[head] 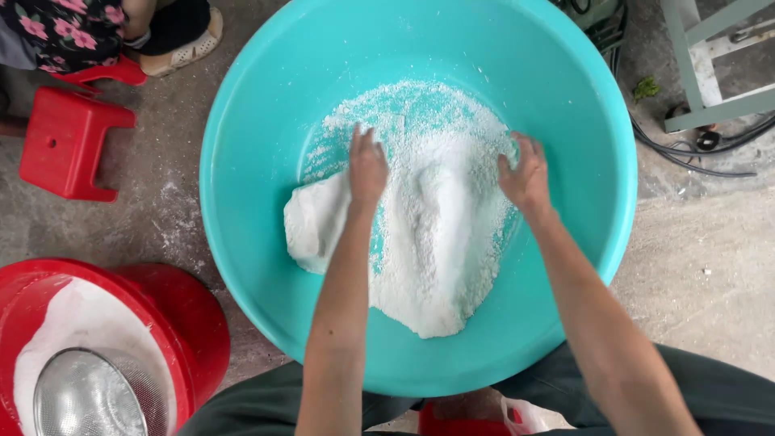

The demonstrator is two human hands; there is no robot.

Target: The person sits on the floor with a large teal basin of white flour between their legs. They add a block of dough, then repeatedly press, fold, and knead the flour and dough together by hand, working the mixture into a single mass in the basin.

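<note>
Left hand [367, 165] and right hand [526, 176]: bare, dusted with white powder at the fingers. Forearms bare, no sleeves, no rings or watch. Dark grey-green trousers [266, 404] cover the legs.

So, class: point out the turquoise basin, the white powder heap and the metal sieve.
turquoise basin [242, 121]: head view, bare inner wall at left.
white powder heap [440, 242]: head view, middle of the mound.
metal sieve [85, 396]: head view, centre of the mesh.

**Dusty concrete floor with red stools and cables**

A grey concrete floor [710, 266], smeared with white powder, lies in even daylight. A red plastic stool [69, 141] stands at upper left. Black cables [694, 153] trail beside a pale green metal frame [710, 73] at upper right.
</note>
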